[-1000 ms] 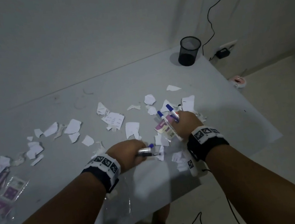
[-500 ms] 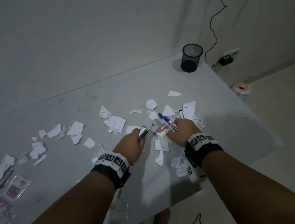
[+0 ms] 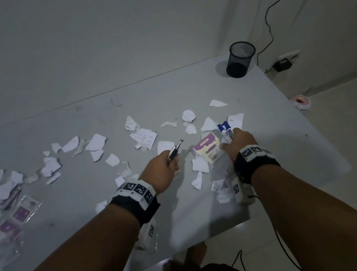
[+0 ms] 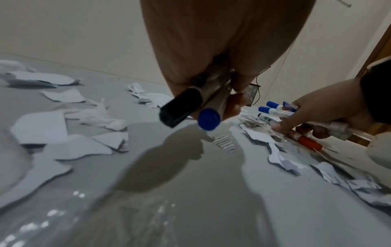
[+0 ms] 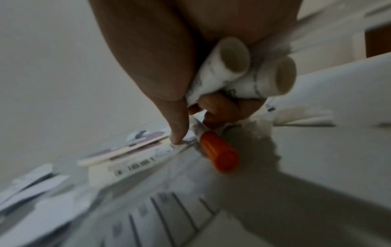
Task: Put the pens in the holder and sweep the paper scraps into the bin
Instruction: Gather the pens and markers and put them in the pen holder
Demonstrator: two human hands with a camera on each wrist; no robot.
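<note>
Mesh holder (image 3: 240, 59) stands at the table's (image 3: 288, 142) far right corner, its contents not discernible. Left hand (image 3: 163, 170) grips two pens (image 4: 190, 107); right hand (image 3: 238, 142) clutches blue-capped markers (image 3: 225, 130) among paper scraps (image 3: 96, 142), its forefinger touching an orange-capped marker (image 5: 217, 155).

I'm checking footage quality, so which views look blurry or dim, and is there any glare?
Head view: dim but sharp, hands' shadows on the table. Left wrist view: glare near the bottom, held pens soft. Right wrist view: blurriest, paper scraps smeared, orange-capped marker soft.
</note>
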